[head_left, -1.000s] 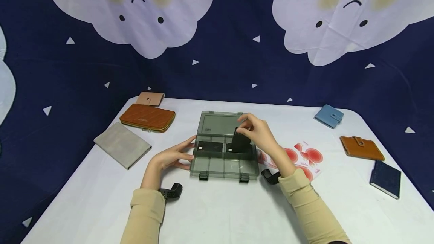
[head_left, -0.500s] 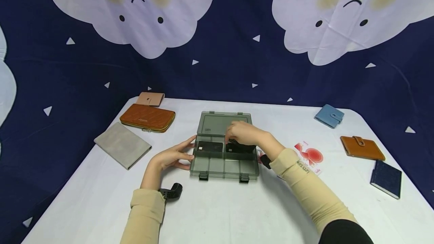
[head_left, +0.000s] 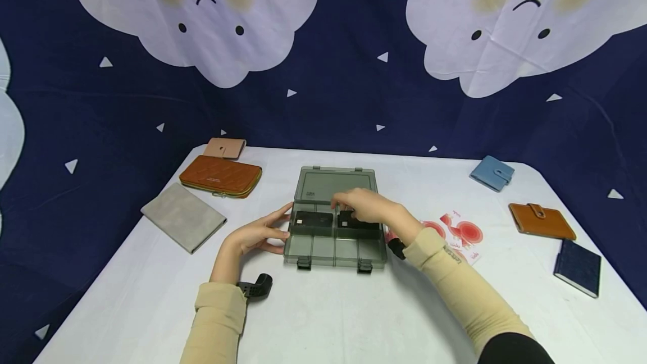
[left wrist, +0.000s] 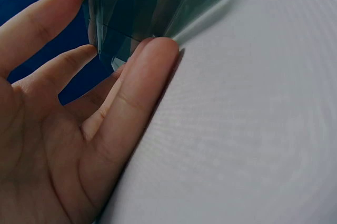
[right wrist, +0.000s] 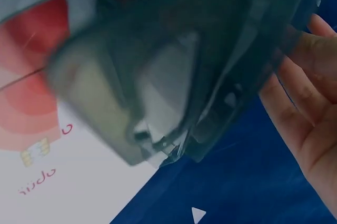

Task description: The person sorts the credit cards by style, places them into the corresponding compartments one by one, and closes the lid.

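A translucent grey-green compartment box lies on the white table with its lid folded back. One black card with a small pale square lies in its rear left section. Another black card is in the rear right section, partly under the right hand. My left hand rests its spread fingers and thumb against the box's left side; fingertips touch the plastic in the left wrist view. Over the rear of the box, my right hand has loosely bent fingers with nothing seen between them.
Red-and-white cards lie right of the box. At left are a tan card holder, a brown zip wallet and a grey cover. A blue wallet, brown wallet and navy notebook lie at right.
My right hand has lowered the black card it was pinching into the rear right section and let go, shifting left and then rising slightly. The left hand has stayed on the box.
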The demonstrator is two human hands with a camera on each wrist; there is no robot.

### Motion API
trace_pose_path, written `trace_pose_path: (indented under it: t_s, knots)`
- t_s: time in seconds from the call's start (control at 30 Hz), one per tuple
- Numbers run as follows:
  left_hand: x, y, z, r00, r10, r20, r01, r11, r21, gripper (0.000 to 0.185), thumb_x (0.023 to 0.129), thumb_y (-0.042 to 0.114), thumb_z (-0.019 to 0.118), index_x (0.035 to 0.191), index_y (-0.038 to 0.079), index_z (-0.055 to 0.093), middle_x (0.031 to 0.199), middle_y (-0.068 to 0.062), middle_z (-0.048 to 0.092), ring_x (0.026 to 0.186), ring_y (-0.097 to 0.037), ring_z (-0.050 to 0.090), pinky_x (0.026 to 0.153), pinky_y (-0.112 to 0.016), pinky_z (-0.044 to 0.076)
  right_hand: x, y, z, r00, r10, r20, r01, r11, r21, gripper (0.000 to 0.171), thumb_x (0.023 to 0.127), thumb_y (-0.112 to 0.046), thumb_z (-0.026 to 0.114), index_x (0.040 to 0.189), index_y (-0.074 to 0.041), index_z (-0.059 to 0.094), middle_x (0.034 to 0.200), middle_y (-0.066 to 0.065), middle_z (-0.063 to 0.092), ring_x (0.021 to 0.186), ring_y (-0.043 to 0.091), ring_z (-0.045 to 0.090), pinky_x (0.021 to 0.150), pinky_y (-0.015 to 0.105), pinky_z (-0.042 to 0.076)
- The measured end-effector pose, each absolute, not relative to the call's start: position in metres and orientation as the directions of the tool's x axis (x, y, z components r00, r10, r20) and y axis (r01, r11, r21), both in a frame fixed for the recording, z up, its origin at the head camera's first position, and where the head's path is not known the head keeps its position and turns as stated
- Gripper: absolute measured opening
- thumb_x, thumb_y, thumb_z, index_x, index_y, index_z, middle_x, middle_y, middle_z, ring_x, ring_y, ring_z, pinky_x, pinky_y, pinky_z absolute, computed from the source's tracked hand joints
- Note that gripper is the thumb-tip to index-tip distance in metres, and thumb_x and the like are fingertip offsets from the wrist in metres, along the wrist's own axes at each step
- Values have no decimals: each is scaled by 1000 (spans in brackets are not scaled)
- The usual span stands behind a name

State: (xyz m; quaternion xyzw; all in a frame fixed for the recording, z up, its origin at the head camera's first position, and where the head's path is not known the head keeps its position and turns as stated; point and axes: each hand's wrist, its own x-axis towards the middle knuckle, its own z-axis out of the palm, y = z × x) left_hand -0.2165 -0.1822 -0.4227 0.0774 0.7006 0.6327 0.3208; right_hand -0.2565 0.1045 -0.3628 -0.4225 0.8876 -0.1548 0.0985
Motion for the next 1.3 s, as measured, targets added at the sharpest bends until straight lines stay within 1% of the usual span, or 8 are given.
trace_pose_path:
  t_s: [0.23,0.47,0.6,0.7,0.8,1.03,1.23,1.3]
  knots:
    - [-216,-182,-422,-783,509,-357,-304,187,934,83,88,7,59,150,26,8,151,-20,5,112,-32,44,80,-42,54,-252,120,-358,-637,-771,24,-718,581,-383,43,77,21,51,109,-6,63,106,7,66,93,23,62,80,31,52]
    - [-216,-181,-423,-779,514,-359,-310,182,933,83,88,7,59,150,28,8,152,-19,4,119,-35,40,81,-41,54,-242,179,-355,-726,-662,188,-665,605,-438,38,72,21,54,103,1,61,96,15,65,86,29,62,73,36,53]
    - [-215,-182,-424,-781,507,-364,-314,186,931,83,88,6,59,150,27,8,152,-19,4,117,-34,41,81,-41,54,-234,209,-361,-824,-565,30,-520,736,-433,36,70,7,68,104,3,58,94,19,61,84,32,58,73,42,50]
    - [-215,-183,-424,-784,503,-363,-313,183,932,83,87,6,59,150,26,8,152,-20,5,116,-32,42,81,-42,54,-227,223,-365,-882,-444,-159,-360,851,-382,50,66,-6,76,110,2,54,96,19,55,83,32,53,70,43,47]
    - [-215,-182,-424,-784,506,-360,-311,183,933,83,87,6,59,150,27,9,152,-20,5,116,-32,43,81,-42,53,-223,233,-367,-904,-333,-267,-245,917,-314,62,61,-7,78,116,0,50,99,20,50,82,32,47,66,41,45]
    - [-215,-180,-423,-783,508,-358,-307,185,934,83,87,7,59,150,27,8,151,-20,5,116,-33,42,81,-42,54,-224,261,-370,-899,-201,-389,-102,960,-260,62,59,-6,76,115,-4,50,101,18,52,85,32,45,63,40,42]
    - [-215,-180,-423,-783,508,-360,-310,183,933,83,87,6,59,150,26,8,152,-20,5,117,-33,41,81,-42,53,-235,272,-379,-856,-290,-428,-127,921,-369,47,59,-8,79,96,-5,50,83,9,48,72,24,44,56,30,40]
    - [-215,-181,-423,-783,506,-361,-312,183,932,83,87,6,59,150,26,8,152,-20,5,117,-33,41,81,-42,53,-240,274,-381,-845,-345,-408,-140,880,-454,40,60,-6,77,89,-4,50,79,6,46,70,21,43,56,28,37]
